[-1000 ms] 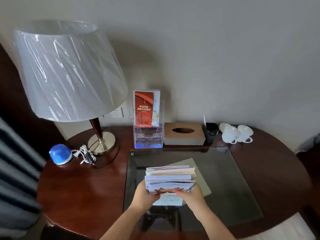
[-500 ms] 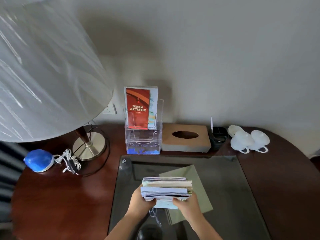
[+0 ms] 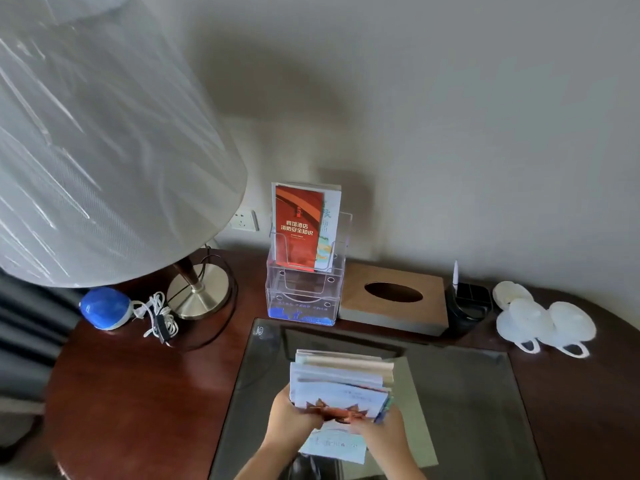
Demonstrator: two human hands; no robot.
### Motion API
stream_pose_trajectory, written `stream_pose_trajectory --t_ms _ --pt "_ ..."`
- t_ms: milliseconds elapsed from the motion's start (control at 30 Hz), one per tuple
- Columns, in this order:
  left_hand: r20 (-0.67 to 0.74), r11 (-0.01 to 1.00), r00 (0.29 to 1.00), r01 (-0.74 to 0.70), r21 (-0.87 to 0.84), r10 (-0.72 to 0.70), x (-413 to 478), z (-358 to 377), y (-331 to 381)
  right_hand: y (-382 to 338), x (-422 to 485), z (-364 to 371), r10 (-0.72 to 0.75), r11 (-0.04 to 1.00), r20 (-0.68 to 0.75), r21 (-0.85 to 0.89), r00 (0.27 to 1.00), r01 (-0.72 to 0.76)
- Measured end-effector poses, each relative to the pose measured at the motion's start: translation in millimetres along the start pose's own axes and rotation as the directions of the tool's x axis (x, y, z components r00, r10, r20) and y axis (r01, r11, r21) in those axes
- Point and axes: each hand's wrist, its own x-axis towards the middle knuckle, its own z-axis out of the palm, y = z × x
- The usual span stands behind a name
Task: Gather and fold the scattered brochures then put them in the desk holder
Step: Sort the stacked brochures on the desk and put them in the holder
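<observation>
I hold a stack of folded brochures (image 3: 341,384) above the glass desk pad, near the front edge. My left hand (image 3: 292,419) grips its left side and my right hand (image 3: 381,433) grips its right side. A pale green sheet (image 3: 414,410) lies flat on the glass under the stack. Behind the pad stands the clear acrylic desk holder (image 3: 304,299), against the wall. Its upper tier holds a red brochure (image 3: 298,226) with a light one behind it; its lower front tier looks empty.
A big white lamp (image 3: 104,140) fills the left, its base beside the holder. A blue object with a white cable (image 3: 105,308) lies at far left. Right of the holder are a wooden tissue box (image 3: 393,299), a black pen cup (image 3: 467,304) and white cups (image 3: 547,327).
The view has moved closer and lower to the desk. Both hands keep hold of the brochure stack, which is tilted a little more toward me, showing its printed front.
</observation>
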Motion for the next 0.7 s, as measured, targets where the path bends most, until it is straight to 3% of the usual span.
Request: stream_pose_trajectory --t_ms 67,200,300,400,533,633,700 --pt "-0.037 0.995 0.995 0.088 -0.053 -0.09 4 2 10 -15 9 -6 0.096 0.995 0.099 -0.033 0.99 -0.094" --pt "-0.054 0.95 0.951 0.309 0.056 -0.306 6 5 14 -11 20 -4 0.349 0.934 0.077 -0.109 0.934 -0.34" --pt "-0.045 0.91 0.927 0.375 0.177 -0.373 6 11 1 16 16 1 0.366 0.928 0.063 -0.095 0.928 -0.359" --pt "-0.062 0.887 0.914 0.403 0.224 -0.4 9 7 -13 35 4 14 0.26 0.962 0.06 -0.103 0.964 -0.253" --pt "-0.108 0.85 0.915 0.402 0.341 -0.389 15 14 -27 48 -5 28 0.013 0.959 -0.113 -0.281 0.993 -0.045" --pt "-0.207 0.749 0.937 0.35 0.563 -0.282 0 33 -33 57 -9 31 -0.048 0.895 -0.2 -0.444 0.979 -0.047" --pt "-0.251 0.666 0.951 0.305 0.681 -0.179 -8 33 -35 60 -14 34 -0.058 0.786 -0.235 -0.61 0.97 -0.101"
